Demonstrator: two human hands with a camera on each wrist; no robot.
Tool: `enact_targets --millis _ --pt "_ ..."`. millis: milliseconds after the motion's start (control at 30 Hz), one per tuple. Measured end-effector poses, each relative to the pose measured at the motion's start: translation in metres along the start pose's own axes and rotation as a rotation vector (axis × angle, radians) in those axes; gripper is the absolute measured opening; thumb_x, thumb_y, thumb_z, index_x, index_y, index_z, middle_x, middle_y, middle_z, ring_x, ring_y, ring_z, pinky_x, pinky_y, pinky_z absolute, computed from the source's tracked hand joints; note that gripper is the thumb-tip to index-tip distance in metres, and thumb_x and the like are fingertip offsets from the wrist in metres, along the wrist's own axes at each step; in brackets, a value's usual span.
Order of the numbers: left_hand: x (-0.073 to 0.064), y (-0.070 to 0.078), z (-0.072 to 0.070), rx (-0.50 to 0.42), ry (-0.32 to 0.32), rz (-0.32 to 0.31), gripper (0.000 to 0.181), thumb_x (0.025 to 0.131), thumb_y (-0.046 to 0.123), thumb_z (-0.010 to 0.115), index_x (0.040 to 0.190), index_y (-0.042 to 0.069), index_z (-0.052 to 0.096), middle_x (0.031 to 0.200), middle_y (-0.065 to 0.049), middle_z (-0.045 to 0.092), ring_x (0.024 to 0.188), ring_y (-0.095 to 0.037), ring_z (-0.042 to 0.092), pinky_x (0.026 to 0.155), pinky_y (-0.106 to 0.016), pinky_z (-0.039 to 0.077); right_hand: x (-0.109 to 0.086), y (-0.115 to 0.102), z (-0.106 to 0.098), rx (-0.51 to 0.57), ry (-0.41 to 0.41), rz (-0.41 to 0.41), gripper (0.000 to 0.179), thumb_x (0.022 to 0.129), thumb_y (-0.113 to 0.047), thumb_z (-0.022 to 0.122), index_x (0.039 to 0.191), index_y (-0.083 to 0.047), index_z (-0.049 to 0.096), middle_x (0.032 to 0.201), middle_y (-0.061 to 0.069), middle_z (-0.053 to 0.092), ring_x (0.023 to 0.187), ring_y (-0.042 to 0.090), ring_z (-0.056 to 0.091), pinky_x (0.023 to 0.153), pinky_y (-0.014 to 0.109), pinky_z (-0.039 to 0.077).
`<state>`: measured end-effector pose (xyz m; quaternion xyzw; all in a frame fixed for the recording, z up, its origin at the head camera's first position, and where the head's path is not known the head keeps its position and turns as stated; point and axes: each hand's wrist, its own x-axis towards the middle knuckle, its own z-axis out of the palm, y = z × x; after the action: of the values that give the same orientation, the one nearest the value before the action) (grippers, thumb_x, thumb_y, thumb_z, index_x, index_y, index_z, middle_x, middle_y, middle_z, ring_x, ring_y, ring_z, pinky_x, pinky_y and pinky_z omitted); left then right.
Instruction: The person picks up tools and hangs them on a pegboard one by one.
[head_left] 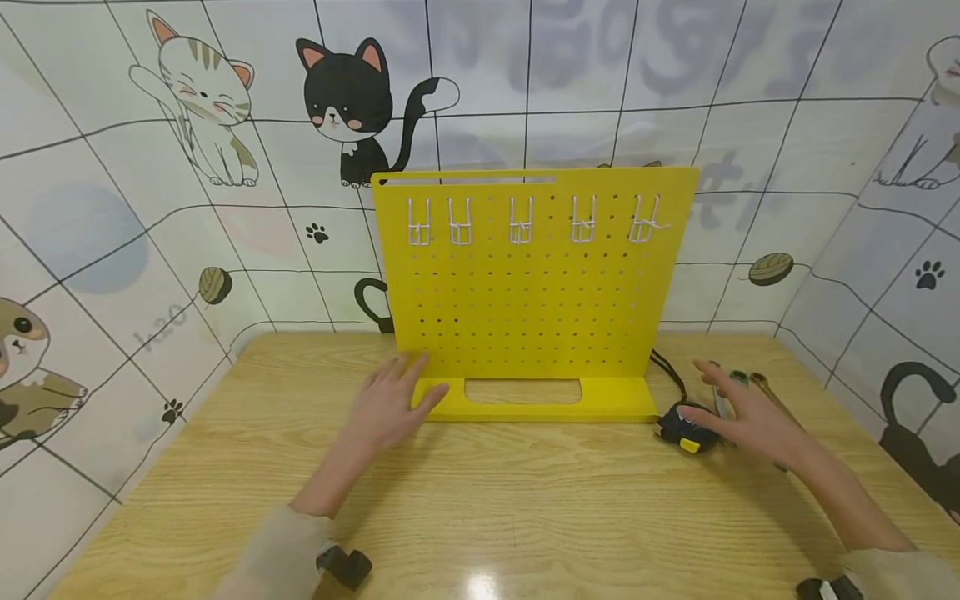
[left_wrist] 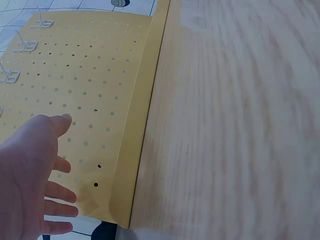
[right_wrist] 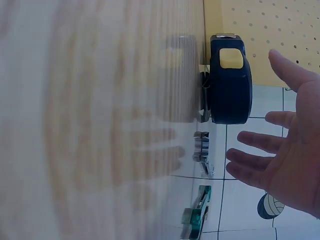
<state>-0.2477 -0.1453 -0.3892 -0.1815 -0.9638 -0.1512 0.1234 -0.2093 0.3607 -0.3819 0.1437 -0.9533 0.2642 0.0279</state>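
Observation:
A yellow pegboard [head_left: 525,333] stands upright on its flat base, with several white wire hooks [head_left: 521,221] along its upper part. My left hand [head_left: 388,404] is at the left end of the base, fingers spread and holding nothing. Whether it touches the board cannot be told. On the other side, my right hand [head_left: 750,421] hovers with spread fingers beside a black tape measure [right_wrist: 231,85] with a yellow button. In the right wrist view a gap shows between that hand and the tape measure, which has a black strap [head_left: 670,371].
Right of the tape measure lie a green-ended tool [head_left: 738,377] and a brass-coloured tool [head_left: 763,383], partly hidden by my right hand. A metal item [right_wrist: 201,146] also shows there. Cat-patterned wall covering [head_left: 480,75] surrounds the wooden table [head_left: 480,483].

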Motion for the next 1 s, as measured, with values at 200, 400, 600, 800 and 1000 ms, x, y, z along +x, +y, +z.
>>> enact_targets --millis 200,400,600,800,1000 --pt "0.005 0.007 0.008 -0.046 0.002 0.029 0.071 0.102 0.055 0.049 0.152 0.005 0.043 0.151 -0.024 0.045 0.137 -0.044 0.043 0.11 -0.063 0.035 -0.003 0.005 0.002 0.024 -0.011 -0.016 0.087 0.097 -0.033 0.069 0.16 -0.002 0.018 0.143 0.038 0.043 0.119 0.057 0.051 0.091 0.068 0.047" --pt "0.01 0.016 0.015 -0.099 -0.033 0.026 0.071 0.103 0.055 0.047 0.152 0.004 0.043 0.147 -0.025 0.049 0.134 -0.043 0.047 0.109 -0.059 0.039 -0.005 0.005 0.004 0.035 -0.041 -0.002 0.086 0.093 -0.035 0.075 0.154 0.002 0.028 0.132 0.037 0.052 0.112 0.053 0.058 0.089 0.061 0.052" --pt "0.015 0.027 0.021 -0.16 -0.045 0.034 0.07 0.104 0.054 0.046 0.151 0.002 0.043 0.145 -0.024 0.052 0.131 -0.042 0.051 0.108 -0.057 0.042 -0.006 0.004 0.006 0.009 -0.065 0.002 0.079 0.09 -0.037 0.078 0.144 0.007 0.043 0.129 0.033 0.056 0.106 0.046 0.062 0.085 0.056 0.055" --pt "0.019 0.043 0.026 -0.232 -0.098 0.028 0.071 0.104 0.055 0.043 0.152 0.002 0.041 0.147 -0.024 0.049 0.133 -0.043 0.049 0.109 -0.056 0.041 -0.004 -0.001 0.006 0.002 -0.083 -0.036 0.078 0.084 -0.036 0.083 0.137 0.01 0.051 0.126 0.031 0.059 0.1 0.038 0.065 0.077 0.043 0.055" --pt "0.023 0.056 0.035 -0.258 -0.115 0.034 0.072 0.104 0.056 0.044 0.153 0.004 0.04 0.149 -0.023 0.048 0.132 -0.042 0.05 0.108 -0.056 0.042 -0.004 -0.003 0.006 -0.017 -0.114 -0.02 0.079 0.082 -0.04 0.084 0.135 0.009 0.053 0.121 0.026 0.062 0.097 0.028 0.063 0.074 0.036 0.054"
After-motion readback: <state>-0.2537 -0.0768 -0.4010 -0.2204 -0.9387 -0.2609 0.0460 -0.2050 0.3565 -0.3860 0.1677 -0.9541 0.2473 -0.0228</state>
